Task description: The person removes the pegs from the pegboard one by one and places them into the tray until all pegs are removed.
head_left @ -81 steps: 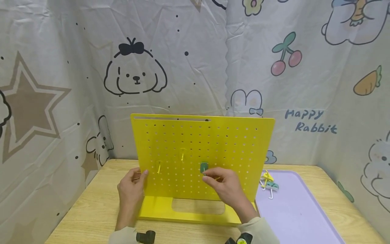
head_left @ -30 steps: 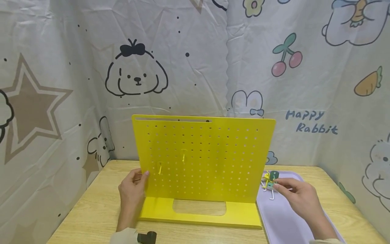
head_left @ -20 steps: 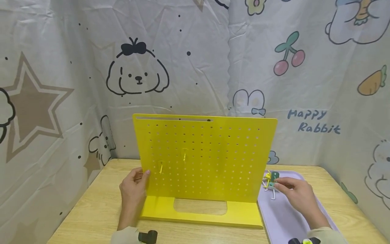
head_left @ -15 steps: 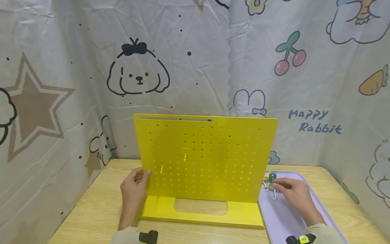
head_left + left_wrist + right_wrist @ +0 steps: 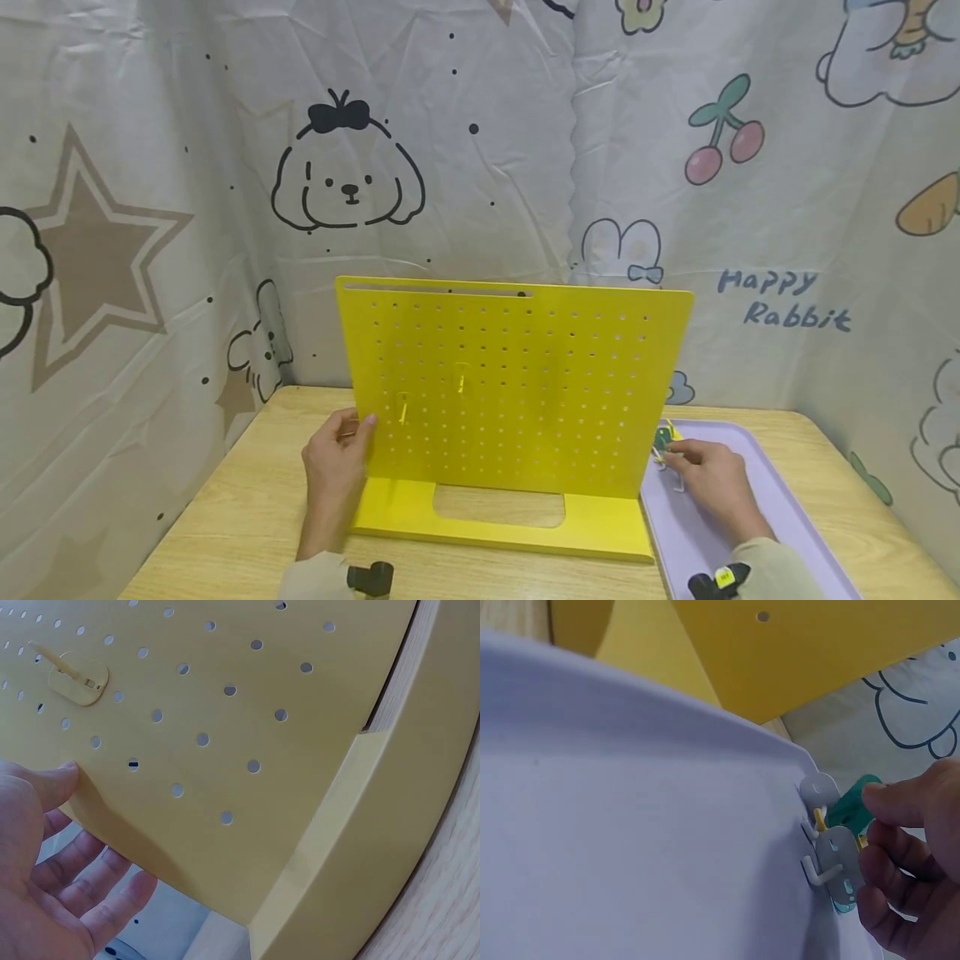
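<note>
A yellow pegboard (image 5: 517, 392) stands upright on its yellow base. My left hand (image 5: 333, 467) grips its left edge; in the left wrist view the thumb (image 5: 56, 784) lies on the front face and the fingers reach behind. Two yellow hooks, one lower left (image 5: 403, 409) and one higher (image 5: 461, 382), sit on the board. Over the lilac tray (image 5: 686, 546), my right hand (image 5: 716, 483) pinches a green hook (image 5: 857, 804) between thumb and finger. Close by in the right wrist view are white pegs on grey-looking plates (image 5: 838, 859) and a bit of yellow, partly hidden by the fingers.
The tray stands right of the board on a wooden table (image 5: 247, 492), its left rim close to the board's base (image 5: 600, 533). A printed cloth (image 5: 495, 167) hangs behind and at both sides.
Earlier my right hand held the green hook against the board's middle; then it moved right to the tray. Since then the hook has shifted slightly left and tilted. The left hand keeps its grip.
</note>
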### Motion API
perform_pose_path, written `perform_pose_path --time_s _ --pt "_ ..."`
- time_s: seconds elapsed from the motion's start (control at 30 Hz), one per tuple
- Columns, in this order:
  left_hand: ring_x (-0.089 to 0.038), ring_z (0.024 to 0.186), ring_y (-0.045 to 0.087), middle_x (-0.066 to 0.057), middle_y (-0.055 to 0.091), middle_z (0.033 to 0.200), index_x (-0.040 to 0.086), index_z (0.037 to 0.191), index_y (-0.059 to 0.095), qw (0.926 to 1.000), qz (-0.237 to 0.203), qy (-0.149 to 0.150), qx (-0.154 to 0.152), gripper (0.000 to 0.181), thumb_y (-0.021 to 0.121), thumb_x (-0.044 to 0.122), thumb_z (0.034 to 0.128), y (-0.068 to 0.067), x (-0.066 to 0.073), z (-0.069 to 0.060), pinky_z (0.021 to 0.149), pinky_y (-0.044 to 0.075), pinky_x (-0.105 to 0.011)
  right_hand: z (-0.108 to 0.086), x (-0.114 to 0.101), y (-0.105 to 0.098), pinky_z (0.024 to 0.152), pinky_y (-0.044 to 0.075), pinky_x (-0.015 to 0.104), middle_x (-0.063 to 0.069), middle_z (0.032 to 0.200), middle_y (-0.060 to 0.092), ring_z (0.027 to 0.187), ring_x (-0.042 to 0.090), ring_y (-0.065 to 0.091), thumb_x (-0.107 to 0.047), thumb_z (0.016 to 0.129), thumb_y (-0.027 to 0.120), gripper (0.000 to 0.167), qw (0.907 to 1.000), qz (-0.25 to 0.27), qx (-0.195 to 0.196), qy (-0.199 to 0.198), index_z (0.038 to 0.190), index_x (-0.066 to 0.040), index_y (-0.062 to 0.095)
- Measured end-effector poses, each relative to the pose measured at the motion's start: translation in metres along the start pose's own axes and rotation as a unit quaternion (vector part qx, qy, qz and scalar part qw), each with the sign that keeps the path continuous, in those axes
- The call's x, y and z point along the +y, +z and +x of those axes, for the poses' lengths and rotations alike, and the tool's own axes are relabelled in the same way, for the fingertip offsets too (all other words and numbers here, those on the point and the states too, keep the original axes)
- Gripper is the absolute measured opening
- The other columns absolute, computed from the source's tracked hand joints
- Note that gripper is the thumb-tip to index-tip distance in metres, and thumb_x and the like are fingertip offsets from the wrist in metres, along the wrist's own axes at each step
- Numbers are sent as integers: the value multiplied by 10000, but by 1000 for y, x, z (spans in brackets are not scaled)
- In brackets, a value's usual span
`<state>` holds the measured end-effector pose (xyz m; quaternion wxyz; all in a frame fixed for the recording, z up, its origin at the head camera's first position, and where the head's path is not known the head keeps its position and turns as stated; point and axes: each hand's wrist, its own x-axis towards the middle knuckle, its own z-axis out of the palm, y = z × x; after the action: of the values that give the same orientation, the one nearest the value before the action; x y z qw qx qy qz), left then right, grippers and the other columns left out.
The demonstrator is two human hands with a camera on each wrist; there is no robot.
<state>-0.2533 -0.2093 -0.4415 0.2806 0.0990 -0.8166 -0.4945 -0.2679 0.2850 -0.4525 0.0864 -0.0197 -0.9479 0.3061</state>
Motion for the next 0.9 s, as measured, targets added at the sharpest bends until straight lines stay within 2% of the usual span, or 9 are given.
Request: perform_pose_path --time_s 0.17,0.3,0.47,0.6,0.73,0.9 --pt "-286 905 700 -105 717 998 80 1142 701 10000 25 2 -4 302 693 325 965 0 -1 0 774 564 -454 3 0 5 577 462 360 153 874 708 700 214 583 -136 907 681 242 9996 -246 116 -93 1082 23 732" --pt "-288 916 699 -113 718 1009 87 1149 698 9999 38 -86 -57 313 689 341 966 0 -1 1 787 560 -459 1 -2 4 547 431 339 107 819 690 670 208 555 -133 898 685 254 9991 -401 136 -62 1093 26 725" --pt "-299 916 700 -124 718 1006 80 1150 697 10000 41 -42 -43 319 688 341 966 -1 0 2 787 562 -465 -5 -10 -6 673 512 467 193 931 712 804 314 639 -191 917 685 304 9993 -293 229 -84 1147 5 716" --pt "-301 913 703 -127 720 1005 77 1148 698 10000 48 -16 -18 319 690 339 965 -1 2 2 783 563 -466 -12 -17 -14 768 515 545 215 1000 717 924 386 667 -239 937 690 331 9989 -105 406 -218 1171 -6 711" --pt "-313 923 701 -140 719 1014 71 1150 695 10000 45 -57 -30 322 691 334 965 -2 2 1 793 560 -475 -20 -26 -21 751 524 484 180 996 729 922 369 678 -274 942 706 350 9974 91 589 -405 1169 -7 713" --pt "-306 923 701 -134 716 1017 74 1153 693 9999 17 -92 -97 305 690 317 968 -1 2 0 793 560 -465 -31 -40 -25 639 511 330 121 985 742 868 272 690 -278 932 734 333 9937 436 859 -581 1152 -28 734"
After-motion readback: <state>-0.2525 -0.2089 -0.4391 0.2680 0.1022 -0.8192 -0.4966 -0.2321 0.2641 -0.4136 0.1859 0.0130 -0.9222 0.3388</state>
